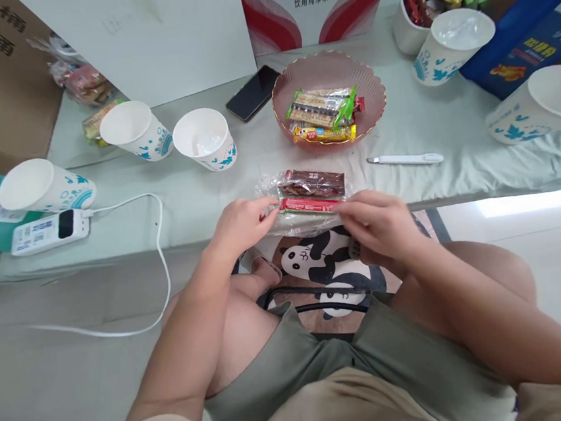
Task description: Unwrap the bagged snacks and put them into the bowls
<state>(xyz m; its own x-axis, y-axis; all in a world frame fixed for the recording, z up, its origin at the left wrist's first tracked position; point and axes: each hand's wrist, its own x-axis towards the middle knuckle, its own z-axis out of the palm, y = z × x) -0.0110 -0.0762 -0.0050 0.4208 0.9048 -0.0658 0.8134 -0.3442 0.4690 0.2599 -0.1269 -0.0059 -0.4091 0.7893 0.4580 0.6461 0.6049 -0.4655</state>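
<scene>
A narrow red wrapped snack bar [310, 204] lies at the table's front edge, on a clear plastic bag [301, 223]. My left hand [243, 226] pinches at its left end, thumb and fingers together. At the other end, the fingertips of my right hand [379, 219] close on the bar's right tip. Just behind it is a wider brown wrapped snack bar [312, 183], also on the plastic. Whether my fingertips grip the bag along with the bar is hidden.
Behind the bars stands a pink bowl [379, 98] of wrapped snacks. A white utility knife [407, 159] lies to the right, a phone [253, 94] further back. Paper cups [212, 144] stand on both sides. A white power bank [49, 231] trails a cable [166, 261] over the edge.
</scene>
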